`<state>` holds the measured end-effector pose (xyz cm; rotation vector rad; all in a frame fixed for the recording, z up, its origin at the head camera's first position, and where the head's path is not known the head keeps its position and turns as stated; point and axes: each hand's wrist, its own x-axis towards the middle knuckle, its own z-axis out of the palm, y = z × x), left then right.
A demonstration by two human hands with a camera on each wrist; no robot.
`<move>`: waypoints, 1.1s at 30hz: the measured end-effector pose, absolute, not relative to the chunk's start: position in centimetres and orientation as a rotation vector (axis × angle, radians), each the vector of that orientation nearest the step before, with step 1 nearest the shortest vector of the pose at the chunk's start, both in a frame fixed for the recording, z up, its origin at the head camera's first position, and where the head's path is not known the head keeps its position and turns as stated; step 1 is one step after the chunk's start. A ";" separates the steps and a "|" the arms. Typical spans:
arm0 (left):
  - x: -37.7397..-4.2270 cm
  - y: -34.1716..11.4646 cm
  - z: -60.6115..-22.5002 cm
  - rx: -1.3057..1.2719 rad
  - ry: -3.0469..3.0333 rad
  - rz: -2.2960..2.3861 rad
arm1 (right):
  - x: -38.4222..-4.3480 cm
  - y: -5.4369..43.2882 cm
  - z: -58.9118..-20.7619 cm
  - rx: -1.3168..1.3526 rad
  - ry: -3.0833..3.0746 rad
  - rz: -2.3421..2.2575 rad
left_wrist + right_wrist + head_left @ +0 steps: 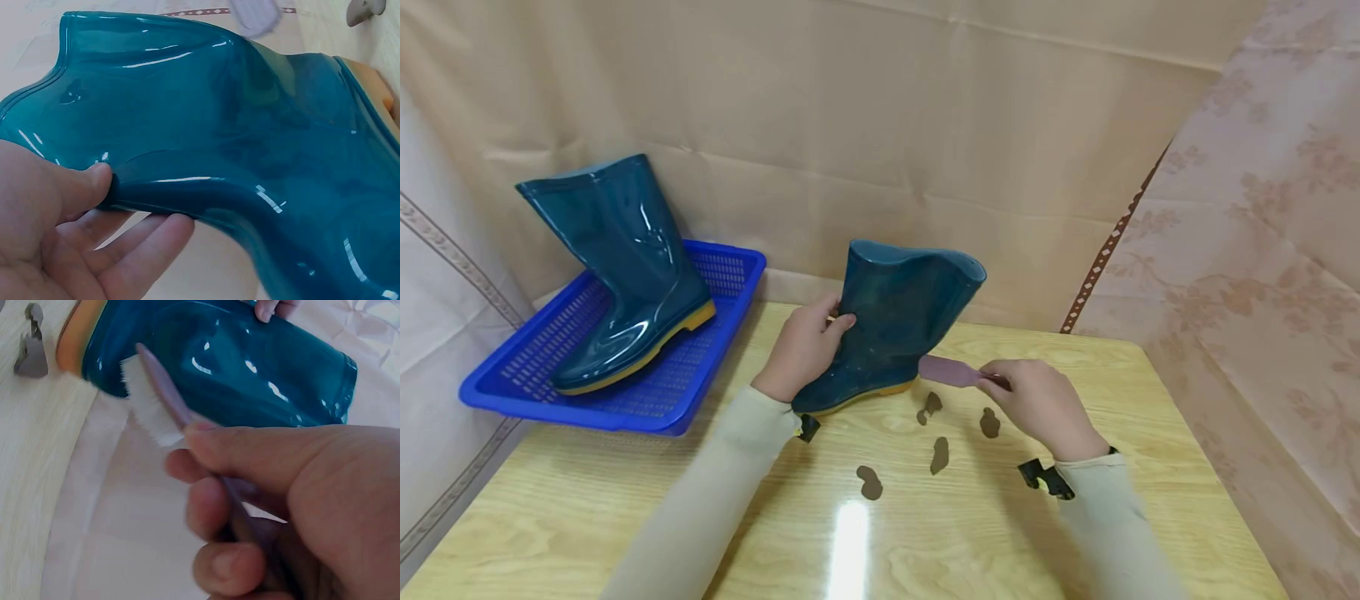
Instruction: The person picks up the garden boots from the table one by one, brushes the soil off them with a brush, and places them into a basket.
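Note:
A dark teal rubber boot (898,308) with a yellow sole stands on the table, its toe pointing left. My left hand (805,346) pinches the front of its shaft; in the left wrist view the thumb (87,187) lies on the outer side, with fingers behind the edge. My right hand (1041,400) grips the handle of a purple brush (949,372), its head close to the boot's heel. White bristles (150,403) show in the right wrist view, near the boot's surface; whether they touch it I cannot tell.
At the left, a blue plastic basket (741,312) holds a second teal boot (632,242). Several flat brown patches, like mud (870,483), lie on the wooden table (1000,542) before the boot. A beige curtain (887,125) hangs behind, a flowered one (1262,292) at the right.

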<state>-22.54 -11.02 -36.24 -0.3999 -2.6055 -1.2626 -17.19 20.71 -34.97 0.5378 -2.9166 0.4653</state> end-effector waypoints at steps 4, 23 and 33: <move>-22.4 -11.3 -35.4 -0.367 -2.540 -1.291 | -16.7 22.1 -34.5 0.493 -2.884 0.503; -18.3 -12.5 -31.7 -0.201 -2.251 -1.321 | -16.5 27.0 -36.6 0.250 -2.878 0.621; -17.9 -14.1 -30.6 -0.194 -2.069 -1.298 | -16.8 30.0 -38.8 0.172 -2.921 0.610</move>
